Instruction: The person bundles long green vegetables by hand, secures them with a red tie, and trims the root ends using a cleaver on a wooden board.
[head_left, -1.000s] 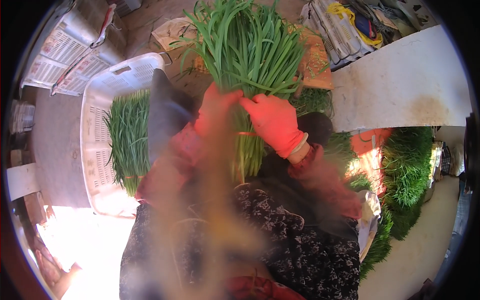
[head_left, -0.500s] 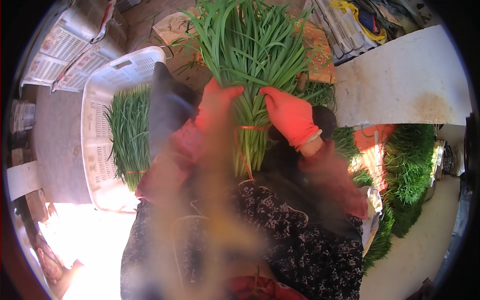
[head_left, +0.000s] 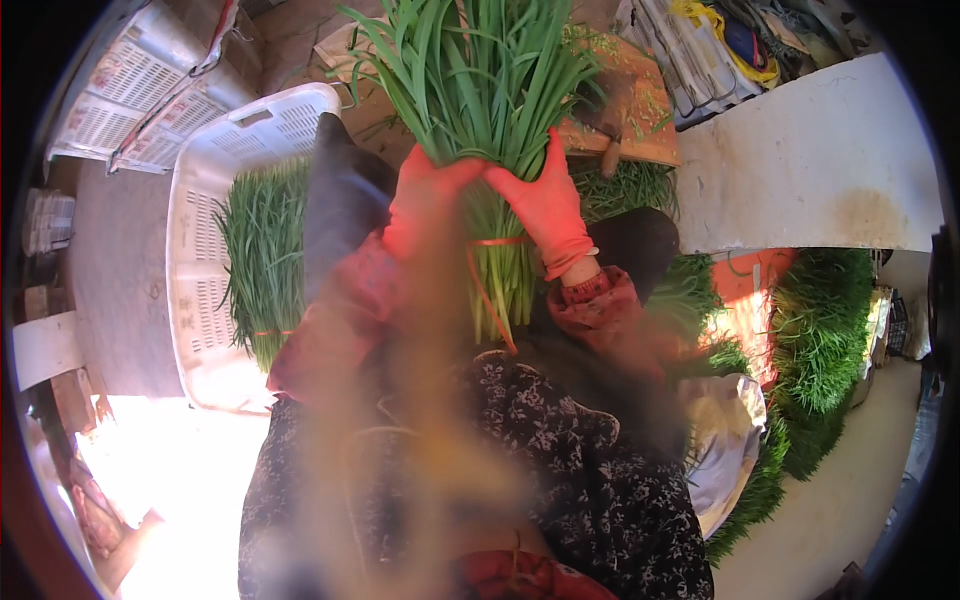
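Note:
A thick bundle of garlic chives (head_left: 470,80) stands upright in front of me, its green leaves fanning out at the top. My left hand (head_left: 425,200), in a red-orange glove, closes round the left side of the bundle. From the right, my right hand (head_left: 545,205) in a matching glove grips it at the same height, and the thumbs nearly meet in front. Below the hands a red tie (head_left: 498,241) circles the pale stems, with a loose end trailing down. A blurred brown shape close to the lens hides part of my left forearm.
On the left stands a white plastic crate (head_left: 183,270) holding tied chives (head_left: 262,250). Ahead right lies an orange-brown board (head_left: 645,100) with trimmings and a wooden-handled tool (head_left: 611,157). More chives (head_left: 825,320) are heaped at right, under a white panel (head_left: 810,160). Stacked crates (head_left: 130,90) stand far left.
My right hand has shifted left and turned, its fingers now reaching up round the bundle. The hands have come closer together, and the leaves are gathered more tightly.

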